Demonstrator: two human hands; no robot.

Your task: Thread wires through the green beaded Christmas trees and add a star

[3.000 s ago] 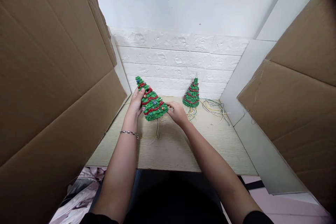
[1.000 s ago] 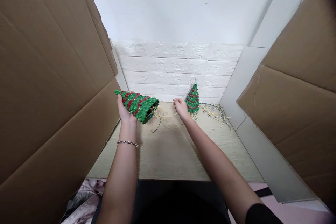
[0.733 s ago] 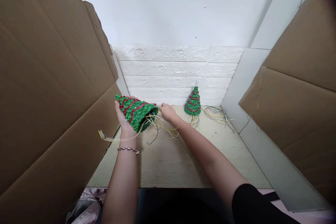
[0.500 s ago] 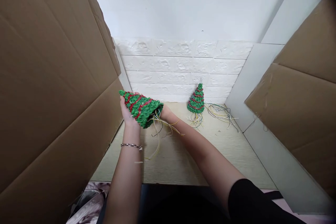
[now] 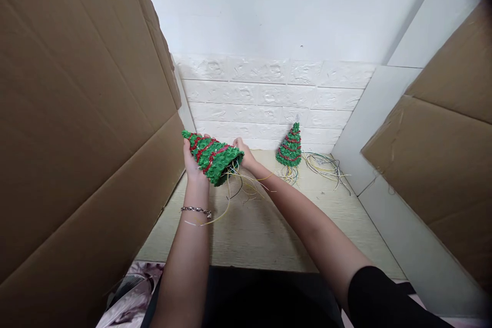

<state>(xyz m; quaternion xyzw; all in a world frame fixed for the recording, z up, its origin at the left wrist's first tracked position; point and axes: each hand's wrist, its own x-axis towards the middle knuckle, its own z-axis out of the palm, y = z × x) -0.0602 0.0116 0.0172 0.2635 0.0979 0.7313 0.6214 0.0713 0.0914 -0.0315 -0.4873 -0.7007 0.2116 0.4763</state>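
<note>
My left hand is wrapped round a small green Christmas tree with red garland spirals. The tree lies tilted on its side, tip to the left, its hollow base facing right and toward me. Thin white, yellow and dark wires hang loose out of the base. Just behind the rim of the base is my right hand, its fingers curled in and partly hidden by the tree. What they pinch, if anything, I cannot make out.
A second tree stands upright near the white brick-pattern wall, wires spilling from under it. Beside it lies a loose coil of wires on the pale wooden table. Cardboard sheets rise at left and right.
My right hand has drawn up and slightly away from the tree's base, so its curled fingers show more. One hanging wire has swung left across my left wrist. The camera view has shifted a little.
</note>
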